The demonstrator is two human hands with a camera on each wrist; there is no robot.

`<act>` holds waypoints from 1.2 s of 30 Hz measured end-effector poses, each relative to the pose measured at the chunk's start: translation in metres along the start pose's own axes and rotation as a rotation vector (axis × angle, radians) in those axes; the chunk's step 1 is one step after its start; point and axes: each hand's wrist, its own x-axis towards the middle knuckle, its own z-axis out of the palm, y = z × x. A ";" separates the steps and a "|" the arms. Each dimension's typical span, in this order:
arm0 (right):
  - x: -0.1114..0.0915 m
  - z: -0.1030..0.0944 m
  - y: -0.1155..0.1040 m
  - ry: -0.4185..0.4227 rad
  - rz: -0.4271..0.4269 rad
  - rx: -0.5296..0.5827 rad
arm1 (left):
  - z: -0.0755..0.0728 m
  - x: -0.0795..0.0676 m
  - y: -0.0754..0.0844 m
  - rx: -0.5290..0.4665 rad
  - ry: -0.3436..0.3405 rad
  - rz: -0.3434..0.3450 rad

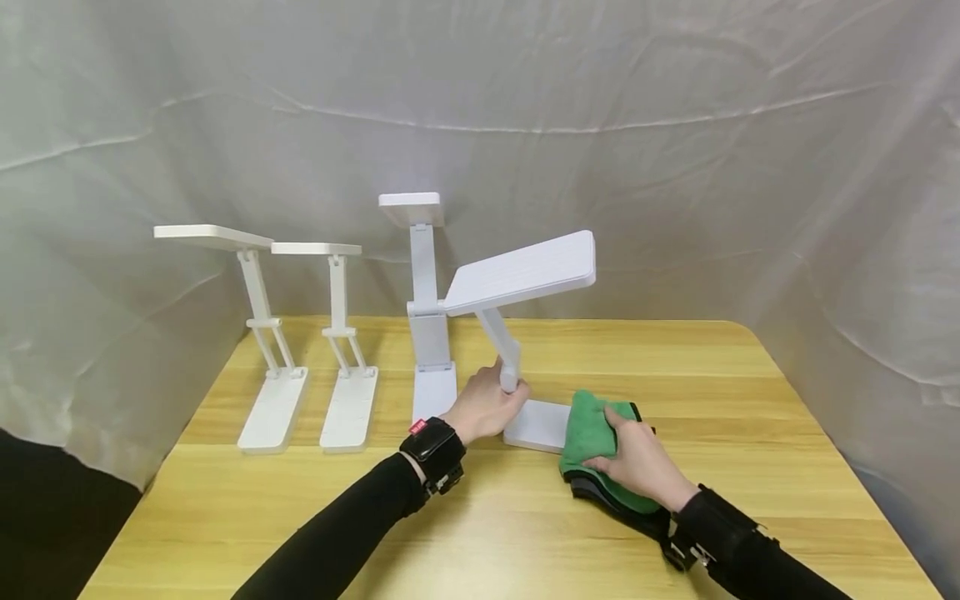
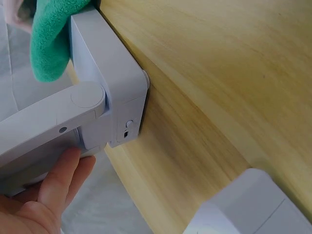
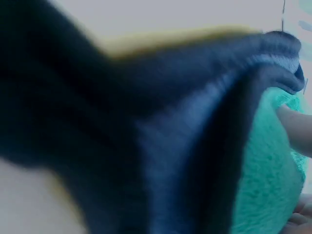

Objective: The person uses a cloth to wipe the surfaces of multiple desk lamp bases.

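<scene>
A white folding desk lamp stands on the wooden table, its flat head tilted and its base pointing to the right. Low on the lamp's arm, near the hinge, my left hand grips it with curled fingers. My right hand pinches a folded green cloth with black edging over the far end of the lamp base. That end is hidden under the cloth. In the right wrist view, the cloth and its dark blurred edge fill much of the picture.
Three more white desk lamps stand unfolded on the left: one at the far left, one beside it, and a taller one just behind my left hand. A grey fabric curtain hangs behind the wooden table.
</scene>
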 end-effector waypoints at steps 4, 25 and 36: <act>-0.001 -0.004 0.001 0.004 0.005 0.004 | 0.002 0.002 0.000 -0.009 0.006 0.001; 0.017 -0.021 0.019 -0.226 -0.233 -0.062 | -0.011 0.010 -0.015 -0.071 -0.100 0.017; 0.004 -0.013 0.006 -0.278 -0.409 0.029 | -0.016 0.026 -0.020 -0.043 -0.098 0.005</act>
